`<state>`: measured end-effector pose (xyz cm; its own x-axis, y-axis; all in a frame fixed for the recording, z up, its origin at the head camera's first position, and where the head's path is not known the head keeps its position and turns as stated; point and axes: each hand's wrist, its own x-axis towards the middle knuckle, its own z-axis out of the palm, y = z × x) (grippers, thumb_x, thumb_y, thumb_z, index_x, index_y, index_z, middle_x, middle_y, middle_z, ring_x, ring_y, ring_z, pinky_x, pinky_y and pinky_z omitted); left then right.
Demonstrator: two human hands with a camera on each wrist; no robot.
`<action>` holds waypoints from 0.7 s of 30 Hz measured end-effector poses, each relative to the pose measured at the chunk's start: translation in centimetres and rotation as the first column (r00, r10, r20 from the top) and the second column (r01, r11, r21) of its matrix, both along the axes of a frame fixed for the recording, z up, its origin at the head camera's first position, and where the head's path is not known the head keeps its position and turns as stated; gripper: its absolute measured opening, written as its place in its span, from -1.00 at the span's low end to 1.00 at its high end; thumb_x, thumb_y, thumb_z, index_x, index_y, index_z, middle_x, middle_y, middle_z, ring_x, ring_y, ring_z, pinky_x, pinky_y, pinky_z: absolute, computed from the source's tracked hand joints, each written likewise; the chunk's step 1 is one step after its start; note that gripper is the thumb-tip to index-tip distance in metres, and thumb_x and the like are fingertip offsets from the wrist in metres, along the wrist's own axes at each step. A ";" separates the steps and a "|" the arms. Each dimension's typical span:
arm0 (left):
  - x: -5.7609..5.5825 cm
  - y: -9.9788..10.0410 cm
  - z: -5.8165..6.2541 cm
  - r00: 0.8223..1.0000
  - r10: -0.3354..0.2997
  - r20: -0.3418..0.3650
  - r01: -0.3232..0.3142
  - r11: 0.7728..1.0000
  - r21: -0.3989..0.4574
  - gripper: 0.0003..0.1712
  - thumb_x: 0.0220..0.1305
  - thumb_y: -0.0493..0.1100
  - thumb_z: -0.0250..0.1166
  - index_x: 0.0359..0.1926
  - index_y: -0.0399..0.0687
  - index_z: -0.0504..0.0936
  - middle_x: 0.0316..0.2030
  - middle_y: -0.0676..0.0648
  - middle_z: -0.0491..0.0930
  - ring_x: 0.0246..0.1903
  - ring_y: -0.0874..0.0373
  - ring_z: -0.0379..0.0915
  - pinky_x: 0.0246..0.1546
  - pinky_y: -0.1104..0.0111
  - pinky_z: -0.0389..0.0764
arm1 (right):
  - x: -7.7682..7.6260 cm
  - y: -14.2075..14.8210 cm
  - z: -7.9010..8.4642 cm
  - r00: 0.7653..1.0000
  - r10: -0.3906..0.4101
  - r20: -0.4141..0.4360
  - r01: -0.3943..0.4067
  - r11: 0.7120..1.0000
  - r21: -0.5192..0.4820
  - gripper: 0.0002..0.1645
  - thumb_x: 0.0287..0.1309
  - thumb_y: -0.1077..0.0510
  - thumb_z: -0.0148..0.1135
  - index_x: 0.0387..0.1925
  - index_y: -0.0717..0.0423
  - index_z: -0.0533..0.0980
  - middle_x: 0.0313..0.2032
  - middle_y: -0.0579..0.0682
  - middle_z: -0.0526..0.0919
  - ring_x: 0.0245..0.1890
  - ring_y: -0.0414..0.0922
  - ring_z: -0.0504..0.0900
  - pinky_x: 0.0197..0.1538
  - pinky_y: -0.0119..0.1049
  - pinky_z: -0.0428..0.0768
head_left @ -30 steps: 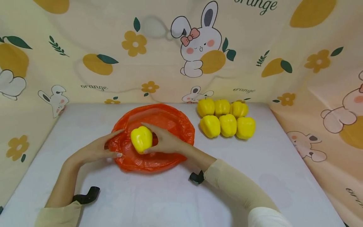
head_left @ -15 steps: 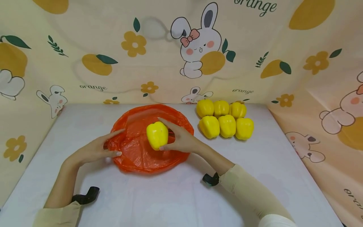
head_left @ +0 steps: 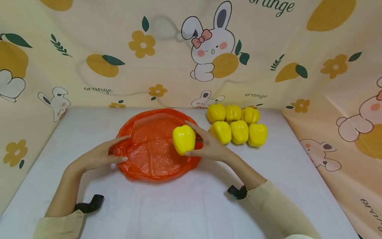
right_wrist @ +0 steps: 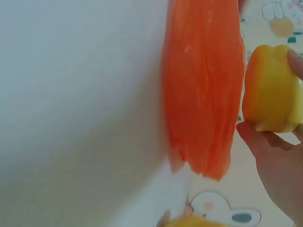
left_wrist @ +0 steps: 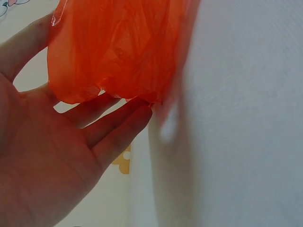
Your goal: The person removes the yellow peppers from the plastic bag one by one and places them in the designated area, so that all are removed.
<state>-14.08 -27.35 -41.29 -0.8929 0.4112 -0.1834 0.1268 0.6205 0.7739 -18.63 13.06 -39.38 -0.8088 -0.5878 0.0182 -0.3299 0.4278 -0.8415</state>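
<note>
An orange-red plastic bag [head_left: 150, 151] stands on the table with its mouth spread wide into a round opening. My left hand [head_left: 99, 154] holds the bag's left rim, thumb and forefinger lying over the edge. In the left wrist view, the other fingers of that left hand [left_wrist: 75, 137] bend behind the bag's crumpled side. A yellow bell pepper [head_left: 183, 140] hangs above the right part of the opening, gripped by my right hand [head_left: 212, 144] between thumb and fingers. The right wrist view shows this pepper [right_wrist: 272, 90] raised beside the bag's upper edge.
Several yellow bell peppers [head_left: 239, 132] sit in two rows at the back right, just beyond my right hand. The white tabletop [head_left: 167, 209] meets a printed cloth backdrop [head_left: 119, 43] at the back and sides. Black wrist-worn devices [head_left: 91, 203] sit on both forearms.
My right hand has carried the pepper rightward, from the left part of the bag's opening to its right edge. The left hand stays at the rim, nearly still.
</note>
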 end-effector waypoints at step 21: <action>0.1 0.2 0.0 1.000 -0.018 -0.023 0.018 1.000 -0.002 -0.13 0.28 -0.02 0.36 0.51 0.04 0.17 0.43 -0.34 0.16 0.33 -0.32 0.09 0.20 -0.37 0.26 | 2.1 6.8 -0.9 0.996 -0.085 -0.008 0.084 0.993 -0.078 0.19 0.00 0.08 0.56 0.54 -0.33 0.04 0.50 -0.14 0.13 0.39 0.05 0.32 0.34 -0.08 0.40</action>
<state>-14.00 -27.11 -41.26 -0.8895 0.4267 -0.1637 0.1553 0.6192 0.7697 -16.58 19.86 -40.27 -0.8549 -0.5139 0.0705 -0.3052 0.3885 -0.8694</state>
